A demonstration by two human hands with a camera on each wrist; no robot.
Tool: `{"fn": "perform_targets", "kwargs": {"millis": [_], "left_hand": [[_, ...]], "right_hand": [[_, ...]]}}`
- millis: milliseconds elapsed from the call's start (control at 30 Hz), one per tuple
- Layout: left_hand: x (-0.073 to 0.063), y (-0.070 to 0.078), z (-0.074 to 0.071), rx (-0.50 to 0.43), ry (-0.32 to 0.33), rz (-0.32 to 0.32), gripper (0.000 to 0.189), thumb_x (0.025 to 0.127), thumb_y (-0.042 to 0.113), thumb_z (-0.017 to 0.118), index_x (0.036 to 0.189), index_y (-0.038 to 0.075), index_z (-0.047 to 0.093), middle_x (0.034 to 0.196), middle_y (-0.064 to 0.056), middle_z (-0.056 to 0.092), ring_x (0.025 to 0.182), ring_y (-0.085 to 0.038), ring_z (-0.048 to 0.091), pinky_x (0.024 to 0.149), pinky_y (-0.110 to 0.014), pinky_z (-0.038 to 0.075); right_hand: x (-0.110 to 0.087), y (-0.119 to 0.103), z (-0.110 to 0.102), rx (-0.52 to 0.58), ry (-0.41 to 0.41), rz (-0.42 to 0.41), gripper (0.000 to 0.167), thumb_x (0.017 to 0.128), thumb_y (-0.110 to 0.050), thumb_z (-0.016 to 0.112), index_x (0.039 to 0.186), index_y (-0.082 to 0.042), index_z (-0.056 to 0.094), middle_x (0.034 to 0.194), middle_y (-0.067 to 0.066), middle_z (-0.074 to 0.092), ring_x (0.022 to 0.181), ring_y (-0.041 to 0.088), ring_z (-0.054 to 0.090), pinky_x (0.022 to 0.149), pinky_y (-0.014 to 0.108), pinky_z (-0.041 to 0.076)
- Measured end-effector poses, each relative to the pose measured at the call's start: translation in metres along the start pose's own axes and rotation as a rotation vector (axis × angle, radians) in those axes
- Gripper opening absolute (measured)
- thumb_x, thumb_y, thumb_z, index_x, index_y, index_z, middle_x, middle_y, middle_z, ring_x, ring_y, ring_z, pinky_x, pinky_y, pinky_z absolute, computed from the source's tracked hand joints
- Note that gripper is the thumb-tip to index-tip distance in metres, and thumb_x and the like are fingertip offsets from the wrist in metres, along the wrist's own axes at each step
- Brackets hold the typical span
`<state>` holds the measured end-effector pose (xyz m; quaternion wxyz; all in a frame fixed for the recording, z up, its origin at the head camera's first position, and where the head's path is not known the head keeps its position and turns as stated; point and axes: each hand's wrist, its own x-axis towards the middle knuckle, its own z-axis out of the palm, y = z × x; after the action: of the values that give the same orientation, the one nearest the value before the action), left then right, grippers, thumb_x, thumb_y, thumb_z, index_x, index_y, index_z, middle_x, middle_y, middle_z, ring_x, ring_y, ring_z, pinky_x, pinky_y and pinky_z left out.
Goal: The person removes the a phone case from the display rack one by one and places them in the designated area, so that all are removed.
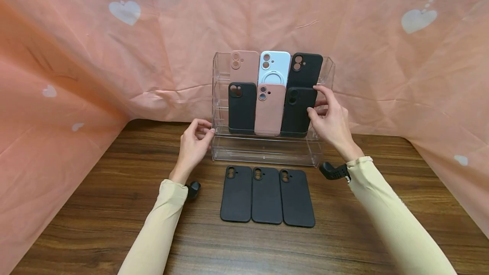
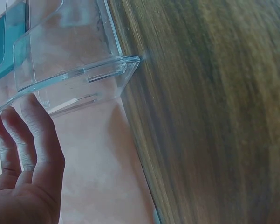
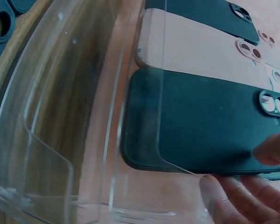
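Note:
A clear acrylic display stand [image 1: 263, 156] holds two rows of phone cases. My right hand [image 1: 331, 118] pinches the right edge of a black phone case [image 1: 296, 113] at the right of the front row; in the right wrist view its thumb [image 3: 272, 149] lies on the case's back and the fingers are at its edge. A pink case [image 1: 270, 109] and another black case [image 1: 242, 111] stand to its left. My left hand [image 1: 194, 143] holds the stand's left side edge, fingertips at the clear rim [image 2: 74, 74] in the left wrist view.
Behind stand a pink case [image 1: 244, 66], a white case with a ring [image 1: 274, 67] and a black case [image 1: 307, 71]. Three black cases [image 1: 266, 196] lie side by side on the wooden table [image 1: 114, 224] before the stand. A pink cloth [image 1: 206, 20] hangs behind and at both sides.

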<state>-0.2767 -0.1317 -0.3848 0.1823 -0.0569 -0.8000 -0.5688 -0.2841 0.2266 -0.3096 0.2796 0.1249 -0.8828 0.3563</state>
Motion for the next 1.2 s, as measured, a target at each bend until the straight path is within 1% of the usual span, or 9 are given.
{"fn": "perform_targets", "kwargs": {"millis": [100,167,233,367,433,533,700,1033,1200], "left_hand": [[0.000,0.000,0.000,0.000,0.000,-0.004,0.017,0.096,0.015,0.069,0.111,0.008,0.065,0.094,-0.017,0.070,0.069,-0.036,0.072,0.053,-0.022,0.057],[0.000,0.000,0.000,0.001,0.000,-0.006,0.017,0.096,0.015,0.069,0.111,0.008,0.065,0.094,-0.017,0.070,0.069,-0.037,0.072,0.053,-0.022,0.057],[0.000,0.000,0.000,0.001,0.002,-0.002,0.017,0.096,0.015,0.069,0.111,0.008,0.066,0.094,-0.017,0.070,0.069,-0.037,0.072,0.053,-0.022,0.057],[0.000,0.001,0.000,0.003,0.003,0.000,0.017,0.096,0.015,0.069,0.111,0.008,0.065,0.094,-0.016,0.071,0.069,-0.039,0.072,0.052,-0.023,0.057],[0.000,0.001,0.000,0.006,0.001,-0.002,0.017,0.096,0.015,0.069,0.111,0.009,0.065,0.094,-0.016,0.071,0.069,-0.039,0.072,0.052,-0.023,0.057],[0.000,0.000,0.000,0.009,-0.003,-0.008,0.017,0.096,0.016,0.069,0.112,0.009,0.065,0.095,-0.016,0.070,0.069,-0.037,0.072,0.053,-0.022,0.057],[-0.001,-0.001,0.001,0.001,-0.001,-0.017,0.018,0.096,0.016,0.069,0.112,0.009,0.065,0.095,-0.016,0.070,0.070,-0.036,0.072,0.054,-0.026,0.059],[0.000,-0.001,0.001,-0.012,0.003,-0.009,0.017,0.095,0.013,0.069,0.111,0.007,0.065,0.092,-0.016,0.070,0.063,-0.030,0.070,0.052,-0.027,0.059],[0.000,-0.001,0.000,-0.011,0.000,-0.013,0.017,0.095,0.013,0.069,0.111,0.008,0.065,0.092,-0.015,0.070,0.061,-0.023,0.069,0.056,-0.040,0.063]], "right_hand": [[-0.003,0.002,0.002,0.049,0.019,-0.021,0.059,0.095,-0.003,0.063,0.150,-0.018,0.047,0.110,0.024,0.066,0.094,0.042,0.075,0.081,0.026,0.063],[-0.004,0.003,0.003,0.088,0.031,-0.031,0.059,0.095,0.000,0.064,0.149,-0.016,0.048,0.109,0.024,0.066,0.091,0.038,0.074,0.078,0.009,0.056],[-0.004,0.004,0.003,0.133,0.036,-0.039,0.060,0.094,0.004,0.064,0.148,-0.015,0.048,0.108,0.024,0.066,0.089,0.029,0.073,0.076,-0.001,0.046],[-0.005,0.006,0.003,0.226,0.052,-0.053,0.059,0.091,0.009,0.066,0.145,-0.011,0.051,0.106,0.025,0.066,0.082,0.005,0.066,0.074,0.001,0.048],[-0.006,0.007,0.003,0.270,0.058,-0.057,0.058,0.090,0.010,0.067,0.143,-0.009,0.052,0.104,0.024,0.066,0.080,-0.001,0.064,0.073,0.002,0.049],[-0.008,0.007,0.002,0.328,0.055,-0.052,0.057,0.090,0.012,0.067,0.142,-0.006,0.053,0.101,0.021,0.065,0.078,0.000,0.065,0.070,0.005,0.053],[-0.007,0.008,-0.002,0.361,0.039,-0.032,0.057,0.089,0.016,0.064,0.140,-0.005,0.053,0.097,0.017,0.062,0.076,0.005,0.068,0.068,0.014,0.060],[-0.005,0.000,-0.010,0.407,0.054,-0.057,0.054,0.088,0.017,0.065,0.137,-0.001,0.053,0.092,-0.004,0.064,0.077,0.004,0.070,0.070,0.015,0.061],[-0.004,-0.005,-0.015,0.435,0.075,-0.060,0.054,0.087,0.017,0.065,0.137,0.000,0.053,0.093,-0.007,0.066,0.078,0.002,0.072,0.070,0.017,0.062]]}}
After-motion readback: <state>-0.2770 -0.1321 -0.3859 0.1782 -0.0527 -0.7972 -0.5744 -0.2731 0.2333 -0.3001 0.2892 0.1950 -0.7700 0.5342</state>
